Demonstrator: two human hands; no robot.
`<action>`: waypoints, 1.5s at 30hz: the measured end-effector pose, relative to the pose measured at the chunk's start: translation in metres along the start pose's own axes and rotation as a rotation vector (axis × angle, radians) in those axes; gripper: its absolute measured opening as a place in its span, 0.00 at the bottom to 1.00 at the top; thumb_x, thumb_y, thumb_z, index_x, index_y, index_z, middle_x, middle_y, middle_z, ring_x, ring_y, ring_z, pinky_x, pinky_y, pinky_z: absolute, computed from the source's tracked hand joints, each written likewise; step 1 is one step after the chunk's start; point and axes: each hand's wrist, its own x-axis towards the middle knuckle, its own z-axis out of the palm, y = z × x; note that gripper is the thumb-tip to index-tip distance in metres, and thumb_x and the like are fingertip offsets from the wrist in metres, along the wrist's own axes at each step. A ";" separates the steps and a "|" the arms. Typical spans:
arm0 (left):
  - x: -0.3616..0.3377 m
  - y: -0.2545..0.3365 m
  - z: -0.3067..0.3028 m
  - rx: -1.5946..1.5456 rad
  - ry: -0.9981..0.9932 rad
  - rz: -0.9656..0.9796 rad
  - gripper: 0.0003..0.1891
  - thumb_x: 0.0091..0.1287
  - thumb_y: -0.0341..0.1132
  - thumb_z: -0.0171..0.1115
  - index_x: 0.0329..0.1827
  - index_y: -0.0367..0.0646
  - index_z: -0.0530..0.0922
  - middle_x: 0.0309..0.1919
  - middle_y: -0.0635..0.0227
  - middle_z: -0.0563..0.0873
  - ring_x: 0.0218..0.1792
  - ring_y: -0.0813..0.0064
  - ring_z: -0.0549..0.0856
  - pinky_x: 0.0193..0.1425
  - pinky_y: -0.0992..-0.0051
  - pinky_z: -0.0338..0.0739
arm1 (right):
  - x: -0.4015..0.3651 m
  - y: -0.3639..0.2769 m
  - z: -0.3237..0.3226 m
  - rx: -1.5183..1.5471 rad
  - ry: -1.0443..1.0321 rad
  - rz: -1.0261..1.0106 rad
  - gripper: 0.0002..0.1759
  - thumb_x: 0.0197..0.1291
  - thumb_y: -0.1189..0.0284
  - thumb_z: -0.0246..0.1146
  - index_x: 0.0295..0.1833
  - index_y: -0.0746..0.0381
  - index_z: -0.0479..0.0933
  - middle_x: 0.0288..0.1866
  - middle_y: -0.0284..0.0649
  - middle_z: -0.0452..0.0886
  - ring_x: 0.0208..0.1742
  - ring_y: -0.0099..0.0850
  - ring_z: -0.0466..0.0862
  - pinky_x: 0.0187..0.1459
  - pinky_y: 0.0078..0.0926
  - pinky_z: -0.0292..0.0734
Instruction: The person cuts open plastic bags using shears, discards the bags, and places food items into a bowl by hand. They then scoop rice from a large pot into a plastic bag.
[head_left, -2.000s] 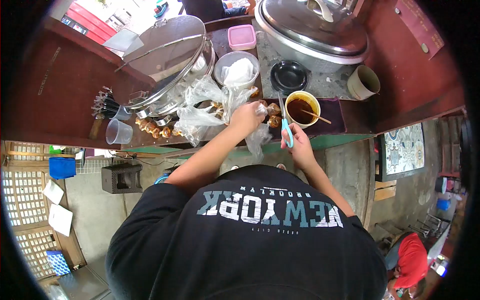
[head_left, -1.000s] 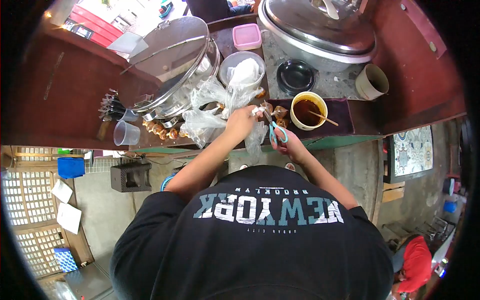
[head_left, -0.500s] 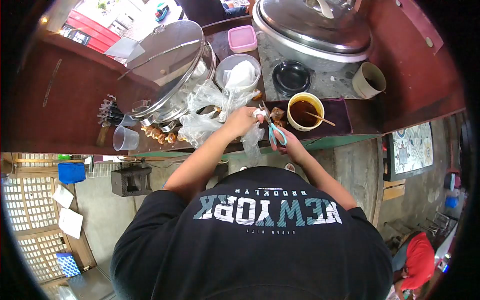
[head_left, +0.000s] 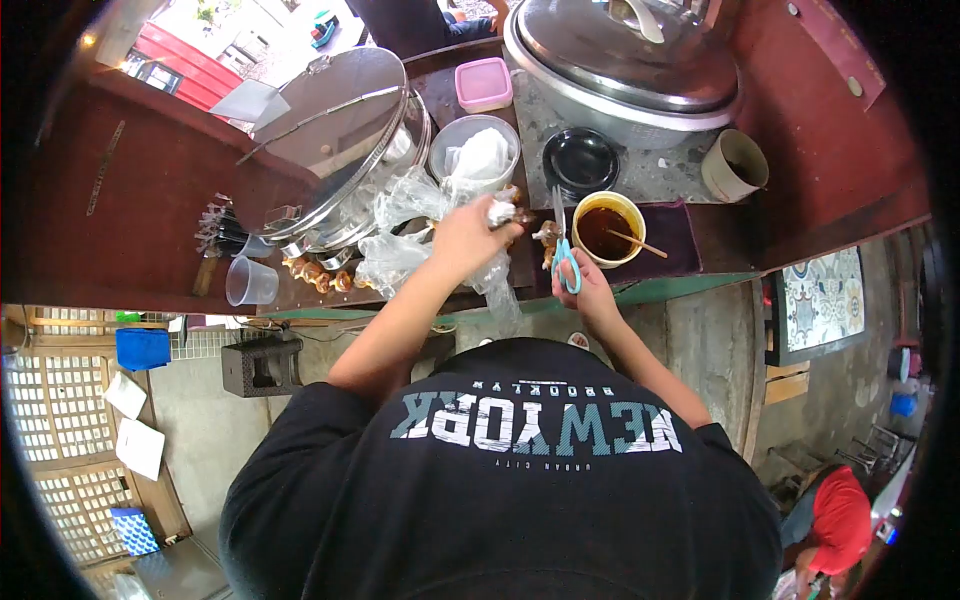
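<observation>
My right hand (head_left: 592, 292) grips light blue-handled scissors (head_left: 566, 262), their blades pointing away from me and close together. Reaching over the counter, my left hand (head_left: 465, 240) is closed on a small white crumpled piece (head_left: 501, 212), with a brown bit of food at its fingertips. Clear plastic bags (head_left: 392, 262) lie under and beside that hand. Glazed brown food pieces (head_left: 547, 234) rest between the scissors and a tub of dark sauce (head_left: 606, 232), which has a wooden stick in it.
Behind my hands stand a white-filled bowl (head_left: 482, 152), a pink-lidded box (head_left: 484, 83), black plates (head_left: 580, 160) and a large lidded pot (head_left: 630, 60). A round metal lid (head_left: 335, 130) leans at left, near a clear cup (head_left: 250, 280). A beige container (head_left: 735, 163) sits at right.
My left hand has moved slightly away from the scissors, still holding the white piece. The scissors have turned more upright, and their blades have come closer together.
</observation>
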 end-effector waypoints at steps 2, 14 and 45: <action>0.003 0.000 -0.009 0.260 0.089 -0.067 0.21 0.57 0.44 0.66 0.53 0.49 0.77 0.30 0.54 0.86 0.37 0.52 0.86 0.40 0.58 0.78 | -0.007 0.000 0.005 -0.051 -0.072 0.012 0.16 0.66 0.54 0.59 0.40 0.55 0.68 0.24 0.27 0.73 0.18 0.13 0.64 0.20 0.12 0.54; 0.035 -0.015 0.023 0.481 -0.025 0.001 0.13 0.59 0.40 0.61 0.41 0.43 0.81 0.32 0.55 0.86 0.38 0.56 0.87 0.42 0.59 0.81 | -0.020 -0.015 0.007 -0.143 -0.001 0.028 0.18 0.64 0.51 0.60 0.40 0.54 0.68 0.22 0.27 0.74 0.18 0.13 0.63 0.20 0.13 0.53; -0.023 -0.037 0.037 -0.402 -0.365 -0.270 0.20 0.63 0.46 0.62 0.47 0.37 0.81 0.40 0.55 0.87 0.42 0.60 0.85 0.49 0.65 0.75 | -0.010 0.025 0.007 -0.066 -0.189 0.264 0.24 0.65 0.45 0.54 0.46 0.55 0.69 0.26 0.32 0.75 0.16 0.17 0.61 0.18 0.16 0.51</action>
